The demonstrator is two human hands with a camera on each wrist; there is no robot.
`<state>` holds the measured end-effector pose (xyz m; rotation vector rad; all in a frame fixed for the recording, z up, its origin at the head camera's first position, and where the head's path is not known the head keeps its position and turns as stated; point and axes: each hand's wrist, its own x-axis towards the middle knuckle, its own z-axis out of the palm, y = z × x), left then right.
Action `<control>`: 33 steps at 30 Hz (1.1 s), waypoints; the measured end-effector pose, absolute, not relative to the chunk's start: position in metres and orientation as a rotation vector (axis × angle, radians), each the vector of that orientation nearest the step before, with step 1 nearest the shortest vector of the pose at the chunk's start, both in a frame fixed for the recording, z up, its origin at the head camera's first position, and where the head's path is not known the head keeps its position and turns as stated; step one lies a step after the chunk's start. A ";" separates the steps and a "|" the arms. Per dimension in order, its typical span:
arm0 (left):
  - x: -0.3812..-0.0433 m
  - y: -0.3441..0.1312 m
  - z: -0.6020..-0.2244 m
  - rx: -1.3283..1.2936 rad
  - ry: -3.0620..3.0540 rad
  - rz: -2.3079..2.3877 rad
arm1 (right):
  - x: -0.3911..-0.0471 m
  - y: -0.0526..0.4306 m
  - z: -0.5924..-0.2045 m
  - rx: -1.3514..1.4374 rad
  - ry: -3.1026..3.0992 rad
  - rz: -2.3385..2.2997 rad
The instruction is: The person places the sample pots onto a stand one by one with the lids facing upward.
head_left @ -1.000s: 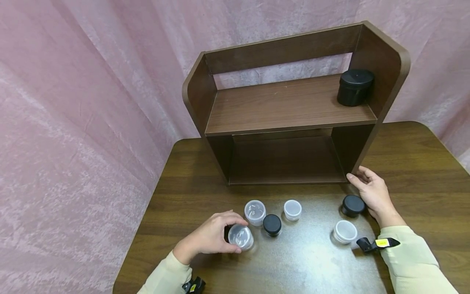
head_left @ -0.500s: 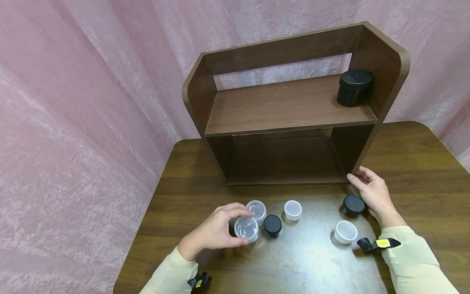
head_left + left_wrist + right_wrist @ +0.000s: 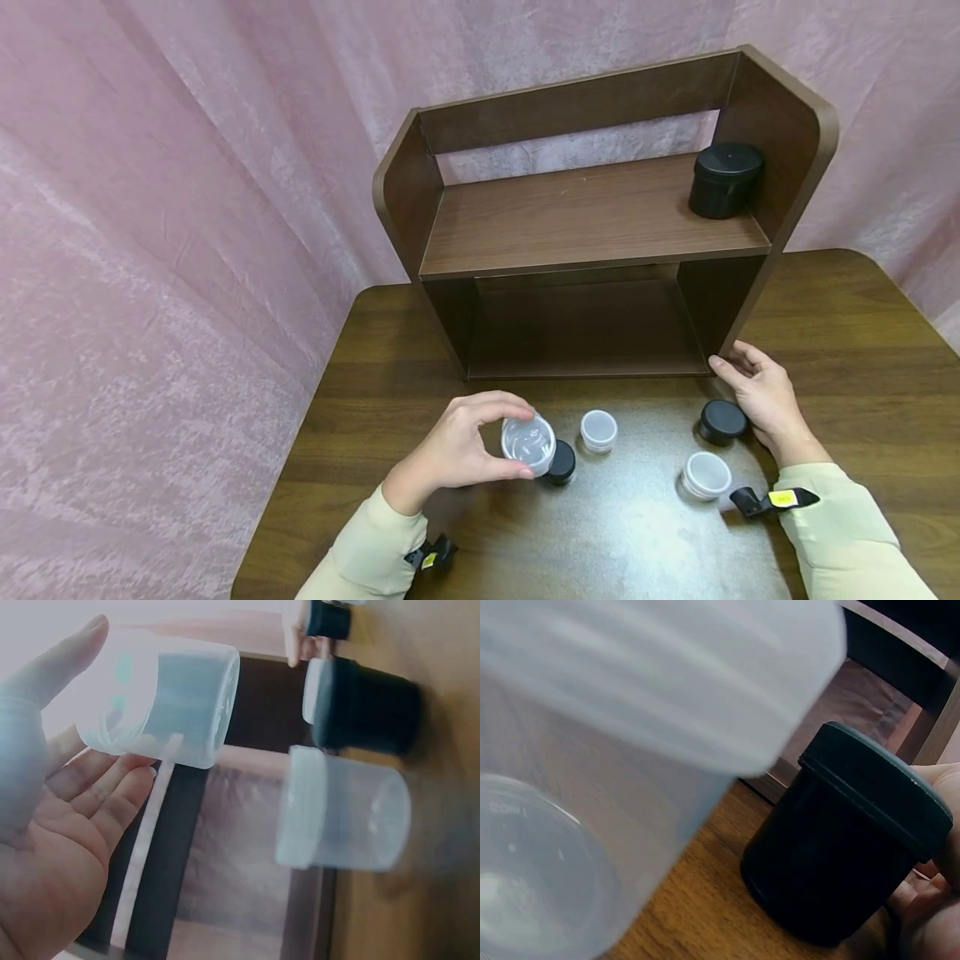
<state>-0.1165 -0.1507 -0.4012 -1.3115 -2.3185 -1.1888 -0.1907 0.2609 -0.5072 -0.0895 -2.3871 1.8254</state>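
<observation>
My left hand [image 3: 468, 446] pinches a clear lidded plastic jar [image 3: 528, 444] between thumb and fingers. In the left wrist view this jar [image 3: 187, 697] is off the table, and another clear jar [image 3: 345, 810] stands below it; the head view hides that second jar behind the held one. A small black-lidded jar [image 3: 561, 462] is just right of the held jar. My right hand [image 3: 761, 400] rests on the table at the shelf unit's lower right corner, thumb near its front edge. Close to that hand stand a black jar [image 3: 722, 422] and a clear jar [image 3: 706, 476].
A two-tier brown shelf unit [image 3: 585, 221] stands at the back of the wooden table [image 3: 360, 417]. On its upper tier, at the right end, is a large black lidded jar [image 3: 725, 182]. A small clear jar [image 3: 598, 431] stands in front of the unit. Pink curtains [image 3: 187, 250] hang behind.
My left hand has carried the clear jar up and rightward, toward the shelf unit, now covering the other clear jar in the head view. The right hand has stayed put.
</observation>
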 end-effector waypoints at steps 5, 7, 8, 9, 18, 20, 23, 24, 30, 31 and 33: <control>-0.116 -0.129 -0.370 -1.340 -2.239 -1.236 | -0.190 0.261 -0.507 -0.075 -2.369 1.834; -0.116 -0.121 -0.356 -1.356 -2.217 -1.236 | -0.190 0.261 -0.508 -0.076 -2.366 1.832; -0.117 -0.117 -0.350 -1.362 -2.208 -1.237 | -0.191 0.261 -0.508 -0.078 -2.365 1.831; -0.117 -0.113 -0.344 -1.363 -2.199 -1.240 | -0.191 0.261 -0.508 -0.080 -2.367 1.829; -0.149 -0.082 -0.325 -1.375 -2.107 -1.232 | -0.191 0.261 -0.508 -0.105 -2.410 1.798; -0.160 -0.074 -0.321 -1.386 -2.090 -1.221 | -0.191 0.262 -0.507 -0.102 -2.423 1.787; -0.173 -0.062 -0.306 -1.394 -2.080 -1.212 | -0.192 0.264 -0.508 -0.100 -2.444 1.766; -0.177 -0.057 -0.301 -1.396 -2.081 -1.211 | -0.192 0.264 -0.508 -0.102 -2.447 1.763; -0.199 -0.032 -0.274 -1.405 -2.087 -1.213 | -0.191 0.263 -0.508 -0.115 -2.458 1.770; -0.202 -0.028 -0.271 -1.401 -2.090 -1.212 | -0.191 0.263 -0.508 -0.112 -2.460 1.773; -0.208 -0.022 -0.264 -1.386 -2.108 -1.233 | -0.191 0.263 -0.508 -0.105 -2.469 1.772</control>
